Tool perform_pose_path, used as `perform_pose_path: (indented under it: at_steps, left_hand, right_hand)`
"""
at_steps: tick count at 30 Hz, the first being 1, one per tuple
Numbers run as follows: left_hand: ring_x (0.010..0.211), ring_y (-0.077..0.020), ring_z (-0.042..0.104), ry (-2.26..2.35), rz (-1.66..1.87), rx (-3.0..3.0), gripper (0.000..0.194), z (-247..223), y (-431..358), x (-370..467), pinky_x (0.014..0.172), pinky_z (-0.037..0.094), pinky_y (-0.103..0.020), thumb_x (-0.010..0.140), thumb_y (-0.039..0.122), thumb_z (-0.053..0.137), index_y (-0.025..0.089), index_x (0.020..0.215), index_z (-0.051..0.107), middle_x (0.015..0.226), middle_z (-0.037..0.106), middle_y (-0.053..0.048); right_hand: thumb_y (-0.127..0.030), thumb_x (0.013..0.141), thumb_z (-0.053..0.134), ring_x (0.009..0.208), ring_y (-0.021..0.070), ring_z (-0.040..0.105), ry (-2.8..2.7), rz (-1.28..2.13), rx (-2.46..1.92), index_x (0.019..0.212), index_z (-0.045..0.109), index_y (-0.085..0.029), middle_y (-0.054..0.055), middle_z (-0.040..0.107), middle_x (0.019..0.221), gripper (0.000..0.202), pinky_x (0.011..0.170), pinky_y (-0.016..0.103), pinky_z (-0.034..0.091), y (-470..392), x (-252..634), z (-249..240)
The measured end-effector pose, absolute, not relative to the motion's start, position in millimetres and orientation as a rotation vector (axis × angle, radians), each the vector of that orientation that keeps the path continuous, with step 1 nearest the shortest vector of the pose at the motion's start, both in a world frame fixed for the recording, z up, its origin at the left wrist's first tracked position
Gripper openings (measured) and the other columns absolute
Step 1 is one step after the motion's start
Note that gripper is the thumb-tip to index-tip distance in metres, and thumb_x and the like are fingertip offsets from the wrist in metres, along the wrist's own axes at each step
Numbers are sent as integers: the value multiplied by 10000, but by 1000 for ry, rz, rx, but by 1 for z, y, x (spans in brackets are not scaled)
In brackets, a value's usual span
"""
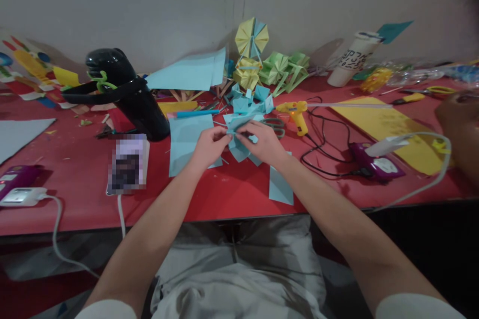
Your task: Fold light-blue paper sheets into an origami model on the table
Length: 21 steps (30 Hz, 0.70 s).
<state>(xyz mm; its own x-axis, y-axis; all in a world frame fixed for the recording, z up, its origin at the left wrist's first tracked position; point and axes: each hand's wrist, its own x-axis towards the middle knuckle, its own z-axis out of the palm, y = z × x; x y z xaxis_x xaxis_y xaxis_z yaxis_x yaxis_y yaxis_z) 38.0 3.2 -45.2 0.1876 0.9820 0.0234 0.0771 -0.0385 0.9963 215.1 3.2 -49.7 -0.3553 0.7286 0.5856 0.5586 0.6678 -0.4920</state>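
Over the middle of the red table, my left hand (210,148) and my right hand (265,143) meet, fingertips almost touching. Both pinch a small folded piece of light blue paper (232,130), partly covered by the fingers. More cut and folded blue pieces (239,151) lie just under and behind the hands. A larger blue sheet (183,145) rests beside my left hand, and a small blue rectangle (281,185) lies below my right wrist. Scissors (277,127) with grey-green handles show partly behind my right hand.
A yellow hot glue gun (295,113) with a black cord lies right of the hands, near a purple power strip (377,162). At left are a black bottle (130,94) and a phone (129,164). Folded paper models (251,55) stand behind. Another person's hand (458,114) is far right.
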Motion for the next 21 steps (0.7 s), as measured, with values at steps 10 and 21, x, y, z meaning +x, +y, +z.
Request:
perform_pose_path:
  at_steps: [10,21]
  left_hand:
    - [631,-100,546,1033,1018,1324,197,-43,2,37,681,559,-276,677,348,747,162,693,681,652,588,15]
    - [640,-100,560,975,990,1278,248,-43,0,39,713,574,-303,725,391,721,155,682,660,661,585,6]
  right_hand:
    - [-295,919,522,842,191,591,-2051,254,-965,877,637,-195,58,645,856,158,787,329,458,2,214,-49]
    - [-275,918,513,808,187,588,-2001,289,-918,873,632,-207,50,648,835,145,765,330,463,1,215,-45]
